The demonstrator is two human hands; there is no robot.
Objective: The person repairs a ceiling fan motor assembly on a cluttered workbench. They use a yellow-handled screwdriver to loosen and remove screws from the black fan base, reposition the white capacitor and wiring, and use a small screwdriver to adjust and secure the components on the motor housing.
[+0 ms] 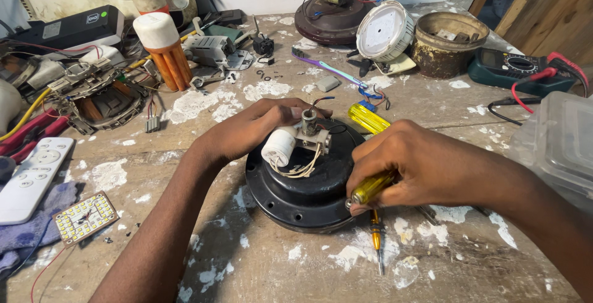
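Head view, workbench (259, 266) of worn wood with flaking white paint. A round black motor housing (302, 189) sits at centre of the bench, flat side up. On its top stands a short metal shaft (308, 119) with a small bracket, and beside that a white cylindrical capacitor (278, 147) with pale wires looping down onto the housing. The left hand (259, 127) lies across the far-left rim of the housing, fingers curled loosely around the shaft area; thumb and forefinger touch the bracket (whether they actually pinch it cannot be told). The right hand (426, 167) is closed firmly around the yellow translucent handle of a screwdriver (369, 189), held at the housing's right edge, with the handle's near end against the rim. A second, thinner screwdriver (375, 241) with an orange-yellow handle lies on the bench just below that hand, tip toward the viewer. Another yellow handle (367, 117) lies beyond the housing. Surroundings: white remote control (31, 176) on a blue cloth at far left, a small LED board (85, 216) near it, an orange-and-white tube (164, 50) upright at the back, a purple toothbrush (327, 68), a rusty round tin (448, 43), a green multimeter (519, 68) with red leads, and a clear plastic box (556, 142) at right.
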